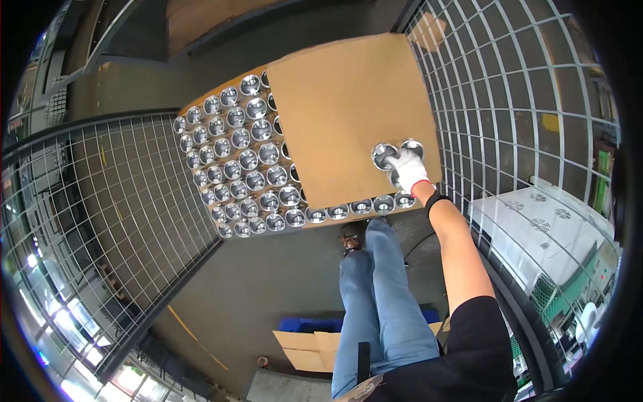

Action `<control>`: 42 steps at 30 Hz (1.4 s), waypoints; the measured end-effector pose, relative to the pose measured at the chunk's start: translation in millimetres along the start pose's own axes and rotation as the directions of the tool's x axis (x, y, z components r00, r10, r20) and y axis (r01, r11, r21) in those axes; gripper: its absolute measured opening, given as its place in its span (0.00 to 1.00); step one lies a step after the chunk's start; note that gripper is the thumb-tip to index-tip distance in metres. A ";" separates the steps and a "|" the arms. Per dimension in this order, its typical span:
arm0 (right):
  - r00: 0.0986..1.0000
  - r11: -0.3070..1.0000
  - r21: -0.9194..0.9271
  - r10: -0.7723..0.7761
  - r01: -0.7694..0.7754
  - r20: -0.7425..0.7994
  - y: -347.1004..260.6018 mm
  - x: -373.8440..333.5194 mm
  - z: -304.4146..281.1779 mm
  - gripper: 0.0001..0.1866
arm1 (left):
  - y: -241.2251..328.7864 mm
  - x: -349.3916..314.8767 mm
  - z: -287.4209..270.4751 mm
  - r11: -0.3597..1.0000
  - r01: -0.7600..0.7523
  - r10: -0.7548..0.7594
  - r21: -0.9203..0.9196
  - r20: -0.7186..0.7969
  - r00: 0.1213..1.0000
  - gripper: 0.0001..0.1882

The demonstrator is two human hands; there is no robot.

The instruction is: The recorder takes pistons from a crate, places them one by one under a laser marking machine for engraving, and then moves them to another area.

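Note:
My right hand [409, 169], in a white glove with a red cuff, is at the right part of a cardboard sheet [341, 114]. Its fingers are closed among a few shiny, round, cup-shaped metal parts that look like pistons. One piston [383, 155] is at the fingertips, and another piston [413, 146] is just beyond the hand. A third lies partly hidden under the glove. Rows of similar pistons [248, 159] stand left of the sheet, and more show along its near edge. My left hand is out of view.
Wire mesh panels rise on the left [127, 174] and right [495, 87] of the stack. Below, near my legs, lie an opened cardboard box [308, 350] and a blue container [305, 325]. A white covered pallet [536, 218] stands beyond the right mesh.

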State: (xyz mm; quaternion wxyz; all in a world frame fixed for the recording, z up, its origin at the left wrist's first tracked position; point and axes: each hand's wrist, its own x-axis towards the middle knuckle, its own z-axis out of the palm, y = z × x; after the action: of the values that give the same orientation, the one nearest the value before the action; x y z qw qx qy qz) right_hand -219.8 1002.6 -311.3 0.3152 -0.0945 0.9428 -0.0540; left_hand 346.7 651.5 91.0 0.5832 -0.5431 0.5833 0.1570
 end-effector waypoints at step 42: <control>0.359 0.395 0.755 0.906 -0.523 -0.225 -2.8 -737.8 -65.2 0.12 | 382.2 -239.0 171.6 0.266 -0.935 0.227 0.234 0.928 0.296 0.32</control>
State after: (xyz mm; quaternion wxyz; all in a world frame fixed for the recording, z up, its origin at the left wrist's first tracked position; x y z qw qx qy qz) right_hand 319.2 1159.2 172.0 -0.0099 0.4753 0.8558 -0.2040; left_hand 57.5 1037.2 75.8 0.8038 0.1947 0.4561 0.3287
